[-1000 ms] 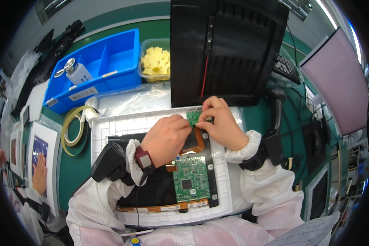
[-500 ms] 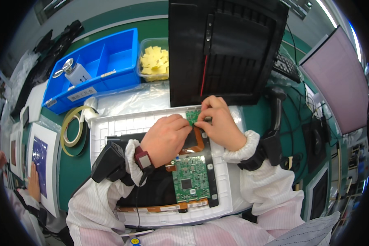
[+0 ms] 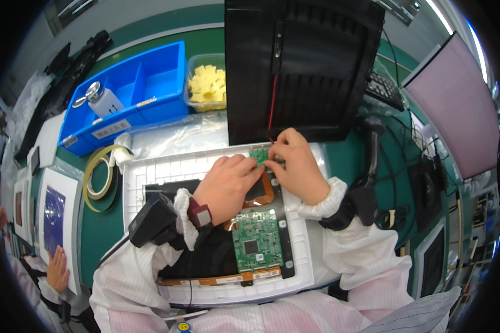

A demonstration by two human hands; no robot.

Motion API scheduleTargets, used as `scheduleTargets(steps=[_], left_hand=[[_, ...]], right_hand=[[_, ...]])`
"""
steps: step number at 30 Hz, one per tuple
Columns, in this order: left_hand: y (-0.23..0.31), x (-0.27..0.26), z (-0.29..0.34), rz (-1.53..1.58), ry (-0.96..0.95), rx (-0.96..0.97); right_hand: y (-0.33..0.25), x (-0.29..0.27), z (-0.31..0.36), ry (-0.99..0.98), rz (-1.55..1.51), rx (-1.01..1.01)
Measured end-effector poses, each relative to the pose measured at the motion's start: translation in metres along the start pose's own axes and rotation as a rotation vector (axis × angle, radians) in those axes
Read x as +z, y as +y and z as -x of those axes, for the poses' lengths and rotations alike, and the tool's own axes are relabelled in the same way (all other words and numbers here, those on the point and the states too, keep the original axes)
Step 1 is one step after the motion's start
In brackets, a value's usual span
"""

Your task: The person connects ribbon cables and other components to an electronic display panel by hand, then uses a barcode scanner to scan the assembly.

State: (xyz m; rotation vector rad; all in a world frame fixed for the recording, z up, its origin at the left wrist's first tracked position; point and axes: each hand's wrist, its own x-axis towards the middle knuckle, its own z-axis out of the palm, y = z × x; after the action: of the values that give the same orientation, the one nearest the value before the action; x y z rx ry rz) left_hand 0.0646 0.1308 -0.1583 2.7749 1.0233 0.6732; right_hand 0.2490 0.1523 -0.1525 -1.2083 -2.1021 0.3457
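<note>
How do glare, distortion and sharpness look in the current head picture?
Head view: pale glare on the clear plastic sheet, and the ceiling light burnt to white; head view: the monitor bows at right, likely from the fisheye lens; head view: the large green board is fairly sharp, its square chip distinct, but the small green board is too small to make out finely.

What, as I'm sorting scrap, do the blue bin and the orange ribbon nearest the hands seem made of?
Blue bin: probably moulded plastic, slightly glossy, given its even colour and highlights. Orange ribbon: perhaps plastic film, smooth-looking; it appears thin and flat.
</note>
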Motion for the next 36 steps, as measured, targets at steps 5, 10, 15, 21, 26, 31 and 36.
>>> scheduleTargets(steps=[5,10,15,21,26,31,36], left_hand=[[0.005,-0.007,-0.002,-0.008,-0.061,-0.04],[0.003,-0.008,-0.001,-0.022,-0.07,-0.02],[-0.001,-0.009,0.0,-0.068,-0.051,0.021],[-0.003,-0.007,0.003,-0.071,0.012,0.081],[-0.005,-0.012,0.0,-0.067,0.024,0.076],[-0.013,-0.046,0.012,-0.025,0.17,-0.044],[-0.027,-0.107,0.04,-0.203,0.339,-0.169]], right_hand=[[-0.006,-0.008,0.014,-0.007,0.188,-0.232],[-0.012,-0.008,0.025,-0.039,0.321,-0.299],[-0.008,-0.005,0.028,-0.056,0.293,-0.277],[-0.009,-0.007,0.028,-0.014,0.262,-0.326],[-0.009,-0.012,0.027,-0.052,0.26,-0.332],[-0.01,-0.007,0.027,-0.006,0.225,-0.331],[-0.006,-0.009,0.03,-0.031,0.207,-0.327]])
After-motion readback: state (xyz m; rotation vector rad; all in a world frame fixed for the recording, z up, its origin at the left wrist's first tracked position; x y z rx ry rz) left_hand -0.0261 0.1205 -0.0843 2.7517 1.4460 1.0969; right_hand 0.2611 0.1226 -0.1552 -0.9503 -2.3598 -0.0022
